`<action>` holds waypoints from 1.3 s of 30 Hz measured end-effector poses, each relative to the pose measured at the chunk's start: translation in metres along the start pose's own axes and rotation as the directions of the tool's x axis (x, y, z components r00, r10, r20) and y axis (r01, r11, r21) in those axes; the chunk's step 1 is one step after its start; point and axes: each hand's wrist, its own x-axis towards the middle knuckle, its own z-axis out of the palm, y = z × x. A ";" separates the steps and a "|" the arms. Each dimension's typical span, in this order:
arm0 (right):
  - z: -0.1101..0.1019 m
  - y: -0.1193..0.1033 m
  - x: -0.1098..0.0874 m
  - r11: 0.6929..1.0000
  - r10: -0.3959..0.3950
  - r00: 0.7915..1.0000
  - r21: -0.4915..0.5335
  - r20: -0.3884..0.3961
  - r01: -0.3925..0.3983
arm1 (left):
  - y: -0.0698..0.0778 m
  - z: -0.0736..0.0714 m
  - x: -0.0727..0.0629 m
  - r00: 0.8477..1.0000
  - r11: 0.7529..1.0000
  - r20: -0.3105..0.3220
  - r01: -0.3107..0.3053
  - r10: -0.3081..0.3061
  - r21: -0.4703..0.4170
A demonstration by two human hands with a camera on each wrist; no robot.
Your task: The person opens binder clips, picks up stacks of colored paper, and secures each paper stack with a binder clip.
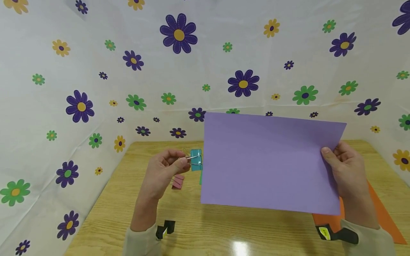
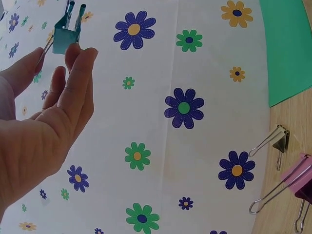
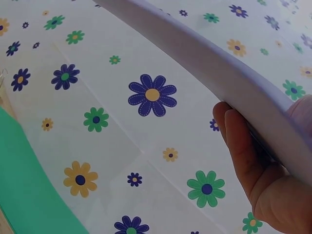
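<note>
A teal binder clip (image 1: 196,161) is pinched by its wire handles between the thumb and fingers of my left hand (image 1: 163,172). In the left wrist view the clip (image 2: 66,41) points upward, its mouth parted. My right hand (image 1: 349,170) grips a purple sheet of paper (image 1: 266,163) at its right edge, thumb on the near face and fingers behind. The sheet is held up above the table, facing me. Its left edge stands just right of the clip; whether they touch I cannot tell.
On the wooden table (image 1: 112,213) lie a pink binder clip (image 1: 178,181) and a small gold-toned binder clip (image 2: 280,141). Green paper (image 2: 290,53) lies behind the purple sheet, mostly hidden in the head view. Orange paper (image 1: 385,217) lies under my right forearm. A flower-patterned cloth (image 1: 205,64) surrounds the table.
</note>
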 end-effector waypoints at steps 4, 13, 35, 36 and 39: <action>-0.001 0.000 0.000 1.000 0.011 1.000 0.009 0.002 -0.011 | -0.001 -0.001 0.000 1.000 1.000 0.004 -0.001 0.001 -0.016; -0.003 -0.001 -0.001 0.999 0.019 1.000 -0.036 -0.022 -0.020 | -0.001 -0.002 0.000 1.000 1.000 0.002 -0.007 0.007 -0.024; 0.007 0.002 -0.001 0.999 -0.029 0.999 -0.041 -0.015 0.028 | 0.000 0.002 0.000 1.000 1.000 -0.005 0.024 -0.024 -0.002; 0.007 0.002 -0.001 0.999 -0.026 1.000 -0.045 -0.014 0.025 | 0.000 0.003 0.001 1.000 1.000 -0.006 0.027 -0.027 0.001; 0.007 0.002 -0.001 0.998 -0.026 1.000 -0.052 -0.003 0.026 | -0.001 0.003 0.001 0.999 0.999 -0.005 0.034 -0.034 0.008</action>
